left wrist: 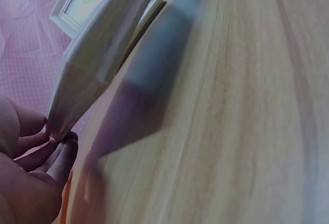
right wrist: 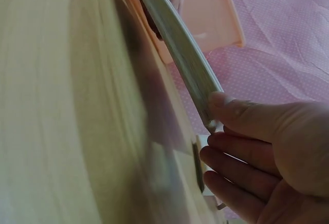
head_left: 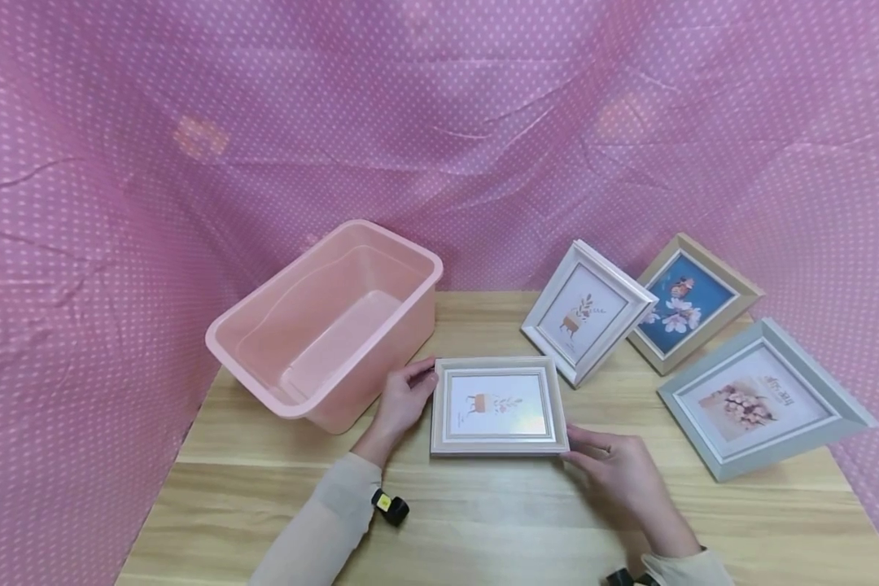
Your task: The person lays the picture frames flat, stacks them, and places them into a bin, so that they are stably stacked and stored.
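Note:
A cream picture frame [head_left: 439, 407] with a potted-plant print lies face up, lifted a little off the table between both hands. Its left end is pinched by my left hand [head_left: 404, 399], thumb on the near side and fingertips beneath, as the left wrist view shows on the frame's edge [left wrist: 97, 49]. At the opposite end my right hand [head_left: 618, 472] grips the lower right corner. In the right wrist view, the right thumb [right wrist: 231, 108] presses the top of the frame's edge [right wrist: 182, 54] with the fingers under it.
A pink plastic bin [head_left: 322, 407] stands at the left, close to the left hand. To the right, a white frame [head_left: 535, 330], a tan frame with a blossom picture [head_left: 725, 285] and a grey-green frame [head_left: 776, 448] stand on the wooden table [head_left: 483, 521]. Pink dotted cloth [head_left: 483, 163] hangs behind.

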Demonstrator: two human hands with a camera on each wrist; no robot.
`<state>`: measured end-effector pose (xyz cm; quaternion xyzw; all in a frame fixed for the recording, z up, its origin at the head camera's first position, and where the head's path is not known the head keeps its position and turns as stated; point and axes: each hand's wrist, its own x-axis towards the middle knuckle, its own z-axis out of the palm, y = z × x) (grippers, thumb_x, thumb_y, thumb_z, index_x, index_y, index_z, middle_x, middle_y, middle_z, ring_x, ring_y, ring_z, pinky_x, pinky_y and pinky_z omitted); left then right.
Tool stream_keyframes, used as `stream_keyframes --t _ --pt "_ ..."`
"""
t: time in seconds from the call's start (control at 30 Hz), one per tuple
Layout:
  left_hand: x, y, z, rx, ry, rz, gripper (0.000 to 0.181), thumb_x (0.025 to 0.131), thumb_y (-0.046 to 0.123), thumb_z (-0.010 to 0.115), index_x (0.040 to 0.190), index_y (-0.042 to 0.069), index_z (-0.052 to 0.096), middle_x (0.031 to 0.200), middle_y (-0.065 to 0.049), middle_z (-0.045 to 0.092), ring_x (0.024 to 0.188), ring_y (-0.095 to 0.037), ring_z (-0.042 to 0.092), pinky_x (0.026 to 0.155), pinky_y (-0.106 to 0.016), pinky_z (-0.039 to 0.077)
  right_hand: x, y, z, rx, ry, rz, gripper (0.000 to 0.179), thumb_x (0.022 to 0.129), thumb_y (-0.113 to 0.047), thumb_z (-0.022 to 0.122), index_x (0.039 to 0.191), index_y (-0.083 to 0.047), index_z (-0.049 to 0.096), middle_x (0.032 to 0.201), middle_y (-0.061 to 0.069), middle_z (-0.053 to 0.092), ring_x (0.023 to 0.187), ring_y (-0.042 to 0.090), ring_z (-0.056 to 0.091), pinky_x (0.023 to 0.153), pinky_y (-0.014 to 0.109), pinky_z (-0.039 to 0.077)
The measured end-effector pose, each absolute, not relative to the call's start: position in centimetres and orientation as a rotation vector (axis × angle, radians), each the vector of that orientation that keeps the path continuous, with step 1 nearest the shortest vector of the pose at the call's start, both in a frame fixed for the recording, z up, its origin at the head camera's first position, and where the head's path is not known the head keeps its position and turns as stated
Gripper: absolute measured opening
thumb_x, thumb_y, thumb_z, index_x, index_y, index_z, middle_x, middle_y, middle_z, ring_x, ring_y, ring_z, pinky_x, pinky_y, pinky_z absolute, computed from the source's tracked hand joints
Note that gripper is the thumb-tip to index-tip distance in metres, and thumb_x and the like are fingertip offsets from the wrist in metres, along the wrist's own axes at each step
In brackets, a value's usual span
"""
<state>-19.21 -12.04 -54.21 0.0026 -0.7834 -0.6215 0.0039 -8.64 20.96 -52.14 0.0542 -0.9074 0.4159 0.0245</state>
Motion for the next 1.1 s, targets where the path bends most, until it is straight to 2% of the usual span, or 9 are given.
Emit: stream_keyframes --t 0.43,0.77,1.1 --pt "-19.4 -11.9 -55.2 0.043 -2.558 -1.906 0.036 0.102 -0.001 0.065 0.137 -0.011 0.066 0.138 -0.030 0.070 0.127 -0.043 0.070 0.111 -0.046 0.059 -8.9 21.1 -53.4 0.111 -2.896 1.283 0.029 0.089 -0.019 0.088 0.118 -0.016 0.084 0.122 0.006 0.082 0.117 0.034 0.078 0.107 0.058 0.058" --pt "-19.6 -11.3 -54.6 0.003 -2.677 -1.684 0.037 0.103 0.003 0.064 0.138 -0.009 0.067 0.142 -0.027 0.068 0.128 -0.040 0.070 0.111 -0.050 0.059 -9.4 21.2 -54.4 0.256 -2.809 1.161 0.032 0.085 -0.006 0.089 0.116 -0.006 0.083 0.123 0.015 0.080 0.119 0.037 0.076 0.108 0.058 0.056" --pt "-20.0 -10.8 -54.6 -0.002 -2.680 -1.693 0.037 0.102 0.000 0.065 0.137 -0.010 0.066 0.134 -0.028 0.072 0.122 -0.039 0.072 0.108 -0.047 0.061 -9.5 21.4 -54.5 0.228 -2.815 1.124 0.031 0.085 -0.007 0.089 0.115 -0.006 0.083 0.123 0.017 0.080 0.115 0.039 0.078 0.104 0.059 0.059"
